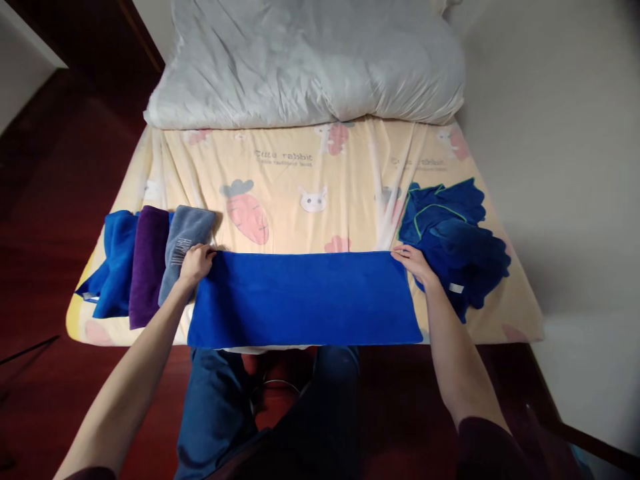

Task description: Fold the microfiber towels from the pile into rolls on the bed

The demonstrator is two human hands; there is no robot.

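Note:
A blue towel [305,300] lies as a long flat rectangle along the front edge of the bed. At its far left corner, my left hand [198,263] pinches the edge between thumb and fingers. My right hand [411,261] grips the far right corner in the same way. Close beside my left hand is a folded grey towel [186,230] with white lettering. Left of that lie a folded purple towel [149,267] and a folded blue towel [117,267]. Crumpled blue cloths [455,247], one with green edging, lie just beyond my right hand.
A pale quilt [310,60] is heaped across the far part of the bed. The yellow bed sheet [285,187] carries rabbit and carrot prints. A wall [565,167] rises along the right side, and dark red floor [45,267] shows at left.

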